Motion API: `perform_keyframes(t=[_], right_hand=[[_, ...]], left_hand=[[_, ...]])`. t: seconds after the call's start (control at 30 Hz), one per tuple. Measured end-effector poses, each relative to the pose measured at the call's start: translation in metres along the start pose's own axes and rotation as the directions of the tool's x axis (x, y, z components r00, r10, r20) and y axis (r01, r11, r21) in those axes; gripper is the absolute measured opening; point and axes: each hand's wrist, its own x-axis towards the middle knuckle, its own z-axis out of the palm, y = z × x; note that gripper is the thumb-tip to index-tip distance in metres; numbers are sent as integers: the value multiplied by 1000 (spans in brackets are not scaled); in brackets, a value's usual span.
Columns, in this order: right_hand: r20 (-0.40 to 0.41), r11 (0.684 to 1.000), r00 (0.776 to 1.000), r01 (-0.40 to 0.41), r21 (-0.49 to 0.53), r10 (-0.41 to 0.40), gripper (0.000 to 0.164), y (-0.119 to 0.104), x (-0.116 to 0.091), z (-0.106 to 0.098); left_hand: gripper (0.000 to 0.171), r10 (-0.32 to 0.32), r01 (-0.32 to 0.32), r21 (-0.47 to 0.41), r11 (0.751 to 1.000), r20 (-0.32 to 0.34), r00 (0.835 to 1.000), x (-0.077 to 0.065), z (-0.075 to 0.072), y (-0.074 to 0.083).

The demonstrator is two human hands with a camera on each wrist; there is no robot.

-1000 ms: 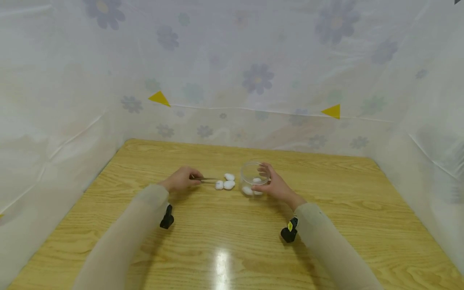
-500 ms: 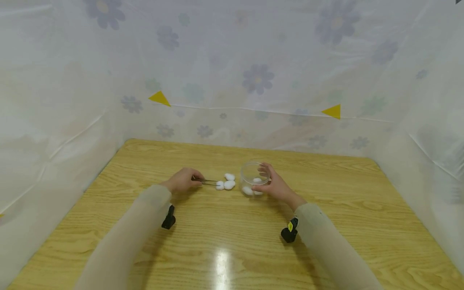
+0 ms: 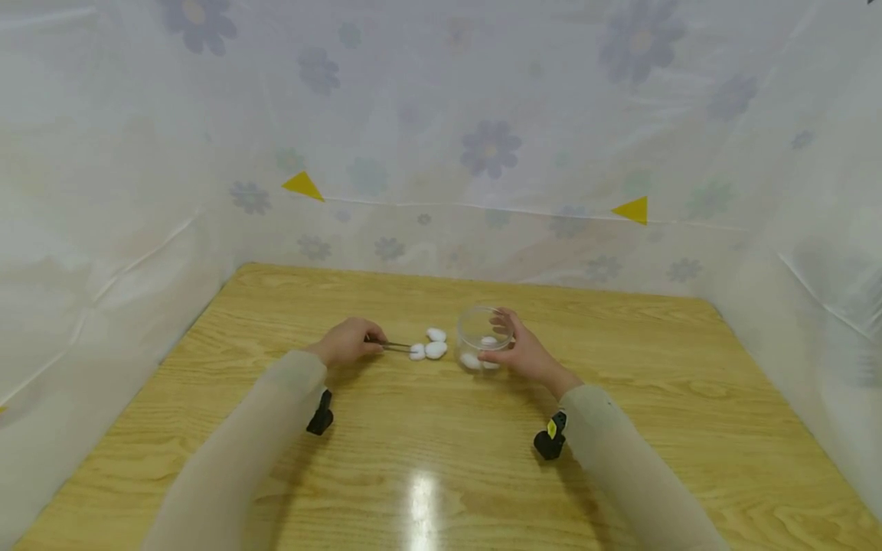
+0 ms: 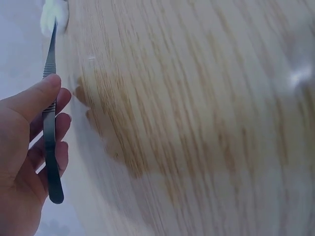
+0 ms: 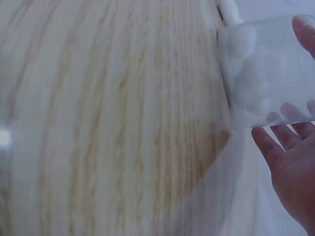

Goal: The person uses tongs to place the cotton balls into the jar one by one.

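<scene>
My left hand point(image 3: 349, 340) pinches metal tweezers point(image 4: 49, 128) between thumb and fingers. The tweezer tips lie on a white cotton ball point(image 3: 417, 352), the nearest of three on the table; the left wrist view shows the tips sunk at the white fluff point(image 4: 53, 17). A second cotton ball point(image 3: 436, 350) sits right beside it, and a third cotton ball point(image 3: 436, 335) lies just behind. My right hand point(image 3: 524, 353) grips a clear round jar point(image 3: 475, 325) from its right side, thumb in front and fingers behind. Several cotton balls point(image 5: 251, 73) rest in the bottom of the jar.
The wood-grain table point(image 3: 427, 428) stretches around both hands. A white flowered sheet point(image 3: 427, 138) hangs behind and at the sides, with yellow triangles point(image 3: 304, 186) on it. Small black cameras point(image 3: 550, 438) are worn at both wrists.
My left hand has shifted slightly right, and the tweezers' arms have come closer together at the nearest cotton ball. The right hand and the jar stay in place.
</scene>
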Motion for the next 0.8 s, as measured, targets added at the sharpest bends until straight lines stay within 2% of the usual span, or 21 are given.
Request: perform_keyframes(t=[0.27,0.53,0.77,0.8], right_hand=[[11,1000,1000,-7,7,7,92,-5,-3,0],[29,1000,999,-17,4,17,87,-32,-16,-3],[34,1000,999,-15,18,14,87,-31,-15,-3],[30,1000,999,-11,16,10,88,-26,-13,-3]], left_hand=[[13,23,-23,49,999,-14,1000,-1,1,-1],[13,7,-6,53,999,-22,1000,-4,1,-1],[12,-23,24,28,999,-40,999,-5,1,-4],[13,-24,25,25,999,-42,999,-6,1,-4]])
